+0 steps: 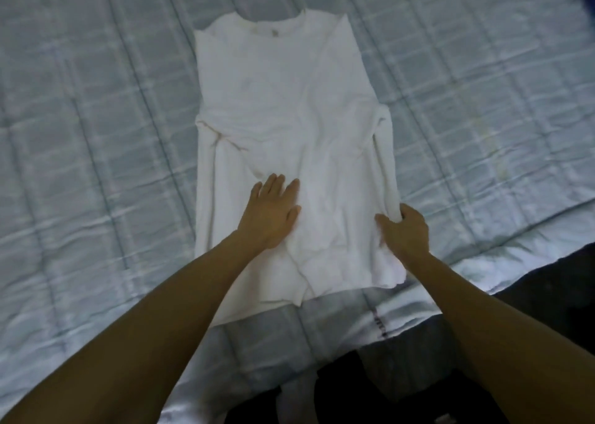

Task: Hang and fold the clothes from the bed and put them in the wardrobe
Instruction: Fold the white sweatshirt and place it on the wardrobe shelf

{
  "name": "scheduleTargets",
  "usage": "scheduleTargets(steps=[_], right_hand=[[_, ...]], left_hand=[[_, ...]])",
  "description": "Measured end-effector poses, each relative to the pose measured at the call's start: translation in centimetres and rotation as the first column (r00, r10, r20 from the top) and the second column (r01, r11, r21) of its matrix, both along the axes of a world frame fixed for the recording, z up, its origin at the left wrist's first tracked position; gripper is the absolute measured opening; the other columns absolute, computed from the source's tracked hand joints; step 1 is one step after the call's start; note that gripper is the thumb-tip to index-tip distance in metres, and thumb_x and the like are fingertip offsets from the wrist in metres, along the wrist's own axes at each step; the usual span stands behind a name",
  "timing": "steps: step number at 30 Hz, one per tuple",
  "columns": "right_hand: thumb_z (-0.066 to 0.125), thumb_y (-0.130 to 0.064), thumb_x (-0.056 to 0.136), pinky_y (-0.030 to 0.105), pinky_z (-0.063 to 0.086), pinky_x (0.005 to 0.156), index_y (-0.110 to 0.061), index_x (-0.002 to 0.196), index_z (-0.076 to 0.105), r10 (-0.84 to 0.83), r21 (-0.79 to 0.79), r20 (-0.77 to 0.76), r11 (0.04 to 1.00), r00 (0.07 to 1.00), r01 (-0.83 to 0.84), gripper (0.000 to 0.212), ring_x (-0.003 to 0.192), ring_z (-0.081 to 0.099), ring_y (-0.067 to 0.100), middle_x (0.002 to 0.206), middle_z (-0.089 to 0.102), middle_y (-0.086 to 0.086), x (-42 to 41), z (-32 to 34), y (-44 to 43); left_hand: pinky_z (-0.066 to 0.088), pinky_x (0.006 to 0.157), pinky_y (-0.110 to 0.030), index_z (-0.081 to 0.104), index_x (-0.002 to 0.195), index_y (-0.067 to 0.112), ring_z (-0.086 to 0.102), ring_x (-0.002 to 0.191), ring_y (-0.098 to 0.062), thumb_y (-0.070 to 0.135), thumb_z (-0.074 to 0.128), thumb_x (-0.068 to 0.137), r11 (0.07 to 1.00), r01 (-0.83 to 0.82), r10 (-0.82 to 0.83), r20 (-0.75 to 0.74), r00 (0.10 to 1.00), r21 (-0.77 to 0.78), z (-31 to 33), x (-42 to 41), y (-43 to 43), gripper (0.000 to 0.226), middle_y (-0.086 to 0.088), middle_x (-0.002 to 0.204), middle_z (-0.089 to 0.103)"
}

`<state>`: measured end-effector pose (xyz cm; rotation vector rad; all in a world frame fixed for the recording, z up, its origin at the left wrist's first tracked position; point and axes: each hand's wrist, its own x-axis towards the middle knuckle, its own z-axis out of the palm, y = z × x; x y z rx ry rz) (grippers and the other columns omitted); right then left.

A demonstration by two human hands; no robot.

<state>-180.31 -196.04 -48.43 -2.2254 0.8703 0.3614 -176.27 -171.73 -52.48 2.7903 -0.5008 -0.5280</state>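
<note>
Pressing the white shirt (283, 101) flat onto the bed (96, 134), the left grip (272, 211) lies released, palm down, while the right grip (407, 230) grasps its side edge.

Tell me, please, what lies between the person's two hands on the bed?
Only wrinkled fabric of the white shirt, on which the left hand rests flat and whose edge the right hand grips; the head view shows this.

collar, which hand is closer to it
Left. The left hand lies flat on the shirt below the collar; the right hand grips its right edge, lower down.
</note>
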Motion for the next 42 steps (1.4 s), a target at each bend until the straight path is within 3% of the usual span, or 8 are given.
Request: scheduleTargets(steps=[5,10,12,16,24,28,35,42], right_hand=[[0.050,-0.018,0.092,0.031,0.050,0.084,-0.015,0.119,0.061,0.277,-0.061,0.208,0.961,0.938,-0.270,0.030,0.092,0.062,0.019,0.103,0.066,0.003,-0.1,3.0,9.4],[0.046,-0.024,0.095,0.034,0.039,0.098,-0.025,0.147,0.031,0.725,-0.031,0.062,0.688,0.685,-0.725,0.054,0.116,0.052,0.025,0.129,0.054,0.008,-2.6,4.5,22.3],[0.044,-0.030,0.095,0.037,0.040,0.100,-0.028,0.146,0.031,0.840,0.020,-0.037,0.543,0.542,-0.840,0.053,0.119,0.052,0.027,0.132,0.053,0.008,-4.1,4.0,24.9],[0.039,-0.039,0.098,0.034,0.032,0.106,-0.026,0.141,0.041,0.884,0.072,-0.136,0.459,0.447,-0.886,0.045,0.126,0.047,0.023,0.141,0.048,0.003,-7.3,2.3,24.8],[0.050,-0.015,0.091,0.033,0.047,0.091,-0.017,0.121,0.061,0.698,-0.173,0.107,0.715,0.708,-0.678,0.032,0.104,0.057,0.022,0.115,0.061,0.006,-7.1,-0.2,18.9],[0.064,-0.016,0.080,0.047,0.044,0.094,-0.012,0.121,0.059,0.790,-0.419,0.006,0.559,0.613,-0.716,0.041,0.118,0.052,0.035,0.126,0.057,0.016,-6.4,-1.8,16.8],[0.038,-0.036,0.089,0.049,0.045,0.096,-0.013,0.121,0.060,0.863,-0.389,-0.065,0.441,0.502,-0.809,0.045,0.121,0.053,0.035,0.129,0.057,0.018,-6.6,-3.4,15.9],[0.034,-0.069,0.083,0.048,0.006,0.116,-0.012,0.149,0.026,0.955,-0.351,-0.124,0.211,0.269,-0.912,0.087,0.143,0.018,0.033,0.154,0.022,0.017,-8.3,-3.9,12.4]], left_hand=[[0.026,0.111,-0.043,0.033,0.144,0.009,0.035,0.134,-0.031,0.029,0.038,0.100,0.930,-0.283,0.295,0.014,0.956,-0.234,1.8,-2.1,4.1,0.048,-0.015,0.145,0.040],[0.034,0.101,-0.031,0.042,0.137,0.010,0.049,0.122,-0.027,0.027,0.033,0.101,0.499,-0.749,0.759,-0.197,0.621,-0.436,4.7,-2.9,9.8,0.040,-0.013,0.135,0.050],[0.041,0.099,-0.035,0.045,0.133,0.010,0.053,0.115,-0.028,0.027,0.033,0.101,0.441,-0.787,0.805,-0.198,0.560,-0.432,5.1,-3.6,12.1,0.038,-0.014,0.129,0.054],[0.042,0.096,-0.034,0.043,0.134,0.012,0.054,0.113,-0.027,0.026,0.038,0.100,0.508,-0.773,0.768,-0.206,0.606,-0.380,3.6,-6.1,14.0,0.038,-0.012,0.129,0.053],[0.031,0.108,-0.041,0.041,0.139,0.010,0.042,0.127,-0.032,0.029,0.041,0.097,0.907,-0.361,0.378,0.040,0.925,-0.216,1.1,-9.7,12.1,0.046,-0.016,0.143,0.041],[0.024,0.112,-0.041,0.038,0.142,0.013,0.034,0.136,-0.031,0.029,0.043,0.097,0.953,-0.257,0.271,0.075,0.960,-0.158,0.8,-8.7,11.3,0.048,-0.015,0.148,0.035],[0.033,0.106,-0.045,0.049,0.133,0.009,0.046,0.126,-0.036,0.042,0.035,0.094,0.993,-0.007,0.027,0.182,0.983,-0.114,-0.1,-6.0,11.1,0.053,-0.020,0.137,0.048],[0.018,0.111,-0.060,0.024,0.149,0.019,0.024,0.140,-0.037,0.084,0.033,0.073,0.940,0.334,-0.339,0.069,0.938,0.073,-3.1,-13.6,11.8,0.100,-0.022,0.152,0.026]])
